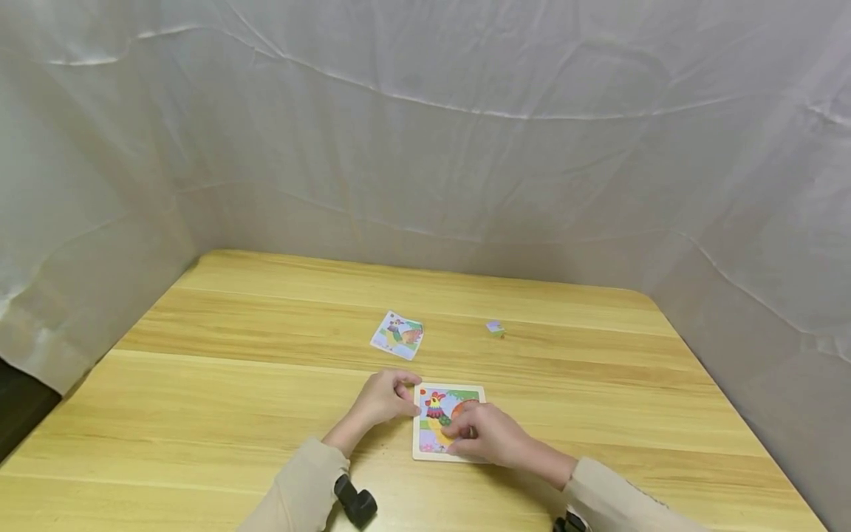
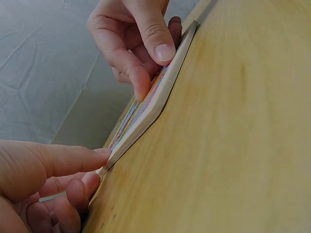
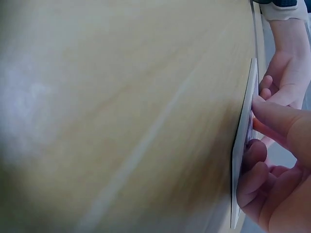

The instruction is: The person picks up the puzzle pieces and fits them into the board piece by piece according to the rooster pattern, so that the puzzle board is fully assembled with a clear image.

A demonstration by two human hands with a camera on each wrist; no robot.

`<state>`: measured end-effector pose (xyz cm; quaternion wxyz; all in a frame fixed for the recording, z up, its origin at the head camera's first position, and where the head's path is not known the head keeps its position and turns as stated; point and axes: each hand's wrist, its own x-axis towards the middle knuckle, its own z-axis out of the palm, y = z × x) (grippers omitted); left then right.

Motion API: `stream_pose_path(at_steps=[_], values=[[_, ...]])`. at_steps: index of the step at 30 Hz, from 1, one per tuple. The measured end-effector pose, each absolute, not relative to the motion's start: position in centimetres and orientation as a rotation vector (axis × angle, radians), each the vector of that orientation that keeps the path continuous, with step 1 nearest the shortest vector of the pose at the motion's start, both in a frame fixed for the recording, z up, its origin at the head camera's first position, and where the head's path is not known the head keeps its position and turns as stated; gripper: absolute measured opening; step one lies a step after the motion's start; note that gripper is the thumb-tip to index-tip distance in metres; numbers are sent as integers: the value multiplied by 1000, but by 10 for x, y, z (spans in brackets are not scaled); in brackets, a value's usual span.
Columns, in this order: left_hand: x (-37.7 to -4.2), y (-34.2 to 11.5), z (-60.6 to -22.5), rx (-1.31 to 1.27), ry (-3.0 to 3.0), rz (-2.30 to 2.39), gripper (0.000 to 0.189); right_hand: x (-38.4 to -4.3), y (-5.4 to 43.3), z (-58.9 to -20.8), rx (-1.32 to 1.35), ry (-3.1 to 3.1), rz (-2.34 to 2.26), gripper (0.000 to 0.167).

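Note:
A square rooster jigsaw puzzle (image 1: pixel 433 425) lies in its pale wooden frame on the table. My left hand (image 1: pixel 385 397) grips the frame's left edge, with the thumb over the rim and the other fingers curled beside it. Over the lower right of the puzzle is my right hand (image 1: pixel 493 436). Its bent index finger (image 2: pixel 138 82) and thumb (image 2: pixel 163 48) touch the picture, their tips a little apart. Whether a piece sits between them cannot be made out. The right hand covers part of the rooster's body. In the right wrist view the frame (image 3: pixel 243 131) appears edge-on.
A small rooster picture card (image 1: pixel 399 335), slightly curled, lies beyond the frame. Farther right rests a loose puzzle piece (image 1: pixel 495 326), with a small brownish bit beside it. Pale cloth sheeting (image 1: pixel 425 162) hangs behind and beside the wooden table (image 1: pixel 233 414).

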<state>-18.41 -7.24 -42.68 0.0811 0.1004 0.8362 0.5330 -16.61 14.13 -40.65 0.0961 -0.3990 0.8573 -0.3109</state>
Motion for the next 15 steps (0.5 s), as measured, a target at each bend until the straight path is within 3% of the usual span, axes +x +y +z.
stream_pose_path(at_steps=[15], values=[[-183, -72, -427, 267, 2499, 1594, 44, -167, 149, -405, -1014, 2455, -1068, 13]])
